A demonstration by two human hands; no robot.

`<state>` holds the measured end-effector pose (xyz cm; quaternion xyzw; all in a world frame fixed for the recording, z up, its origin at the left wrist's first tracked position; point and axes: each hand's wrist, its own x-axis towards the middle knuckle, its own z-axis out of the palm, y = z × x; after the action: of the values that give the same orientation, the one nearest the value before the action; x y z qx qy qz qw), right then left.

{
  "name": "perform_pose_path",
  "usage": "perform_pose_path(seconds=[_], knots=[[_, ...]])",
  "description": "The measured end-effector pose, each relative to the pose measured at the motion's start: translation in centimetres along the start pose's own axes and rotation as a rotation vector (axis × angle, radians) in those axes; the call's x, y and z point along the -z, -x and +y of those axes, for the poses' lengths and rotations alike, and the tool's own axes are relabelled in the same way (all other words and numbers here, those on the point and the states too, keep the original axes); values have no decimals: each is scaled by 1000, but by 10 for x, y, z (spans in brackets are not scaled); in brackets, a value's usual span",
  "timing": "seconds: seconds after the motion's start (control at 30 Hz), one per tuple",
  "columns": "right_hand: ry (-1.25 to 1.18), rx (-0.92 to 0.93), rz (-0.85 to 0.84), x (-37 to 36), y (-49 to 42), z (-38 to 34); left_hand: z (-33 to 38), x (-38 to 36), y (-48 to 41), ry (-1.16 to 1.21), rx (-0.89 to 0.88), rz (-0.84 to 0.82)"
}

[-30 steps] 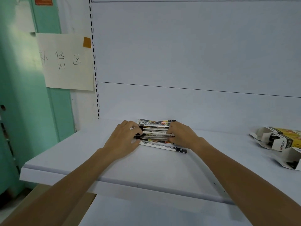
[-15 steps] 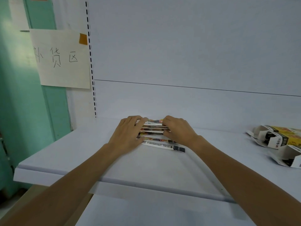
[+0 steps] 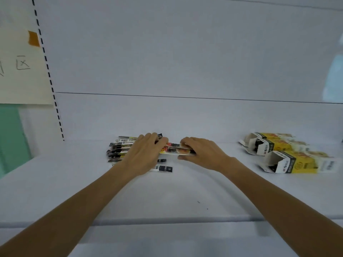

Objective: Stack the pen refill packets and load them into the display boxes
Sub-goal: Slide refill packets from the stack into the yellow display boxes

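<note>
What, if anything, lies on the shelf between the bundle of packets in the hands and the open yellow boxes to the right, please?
Nothing visible does. The white shelf is bare between the bundle of printed refill packets, held by the left hand and right hand, and the open yellow cardboard display boxes.

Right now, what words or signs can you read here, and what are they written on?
"区": handwritten on the paper sheet taped to the wall at left; the characters before it are cut off.
Display boxes: a white logo on the black bands, too blurred to read.
Refill packets under the left hand and right hand: print too small to read.
</note>
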<state>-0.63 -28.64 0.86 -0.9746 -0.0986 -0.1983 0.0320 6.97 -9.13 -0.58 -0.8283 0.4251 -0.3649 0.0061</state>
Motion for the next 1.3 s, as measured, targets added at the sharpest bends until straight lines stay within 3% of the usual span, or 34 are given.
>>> perform_pose_path(seconds=[0.13,0.33,0.53,0.63,0.73,0.93,1.1,1.3], knots=[[11,-66,-105,15,20,30,37,0,-19,86,9,-44],[43,-109,-75,39,56,82,105,-6,-54,-137,-13,116],[60,-94,-21,66,96,138,177,-3,-83,-81,-89,125],[29,-71,113,76,121,166,199,3,-96,-60,-50,165],[97,-20,228,84,150,203,209,3,-101,-52,-6,168],[147,-234,82,85,207,295,208,-3,-87,-106,89,82],[-119,-310,78,71,231,317,208,-10,-82,-150,2,200],[-147,-276,104,64,228,323,211,-7,-78,-177,-85,274]])
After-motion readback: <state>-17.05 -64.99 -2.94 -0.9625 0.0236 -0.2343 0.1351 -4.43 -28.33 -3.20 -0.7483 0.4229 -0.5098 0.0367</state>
